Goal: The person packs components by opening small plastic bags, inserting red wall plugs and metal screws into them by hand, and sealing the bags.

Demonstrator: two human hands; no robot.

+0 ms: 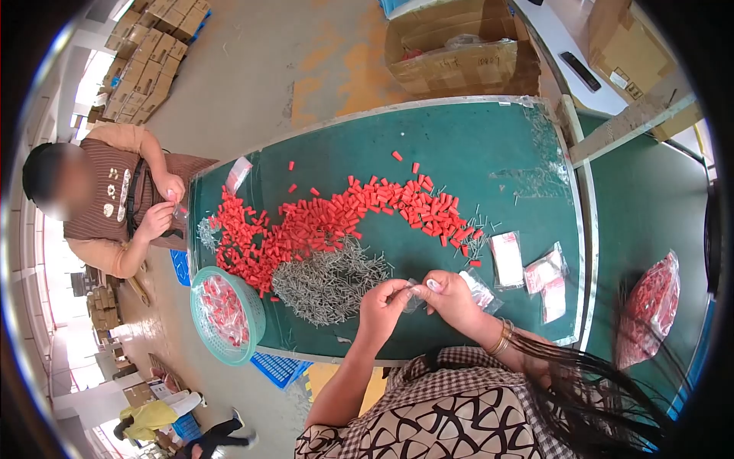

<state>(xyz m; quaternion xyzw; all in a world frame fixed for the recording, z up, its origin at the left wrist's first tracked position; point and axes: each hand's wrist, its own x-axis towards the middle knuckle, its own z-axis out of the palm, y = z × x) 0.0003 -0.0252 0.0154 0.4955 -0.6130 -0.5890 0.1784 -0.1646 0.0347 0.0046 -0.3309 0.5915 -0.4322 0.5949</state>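
My left hand [382,306] and my right hand [451,297] meet over the table's near edge, both pinching a small clear plastic bag [414,298] between them. Just left of my hands lies a heap of grey screws [325,283]. Behind it spreads a long pile of red plastic plugs [329,218]. Partly behind my right hand is a clear packet [478,291]. Further right on the green table [459,138] lie a white-and-red packet [506,260] and more small packets [544,271].
A turquoise basket [256,314] with filled bags stands at the table's left corner. Across the left end, a co-worker [115,191] holds a small bag. A large bag of red pieces [648,310] lies at right. An open carton [462,61] stands beyond the table.
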